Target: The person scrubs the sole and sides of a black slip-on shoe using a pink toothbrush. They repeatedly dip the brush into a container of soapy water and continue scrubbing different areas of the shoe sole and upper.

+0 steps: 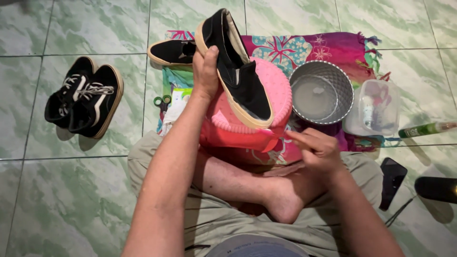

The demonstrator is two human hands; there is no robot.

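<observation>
The person wears loose khaki-olive shorts (209, 214) of plain woven cloth, creased over both thighs. A grey shirt hem (257, 245) with a faint line of small print shows at the near edge. Both forearms are bare, with no sleeves, watch or bands. The left hand (205, 71) and right hand (318, 151) carry no gloves or rings. The one foot (285, 202) in view is bare, without sock or shoe.

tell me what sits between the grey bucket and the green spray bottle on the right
In the head view, a clear plastic container with small items inside sits between the grey bucket and the green spray bottle, on the edge of the colourful cloth.
</observation>
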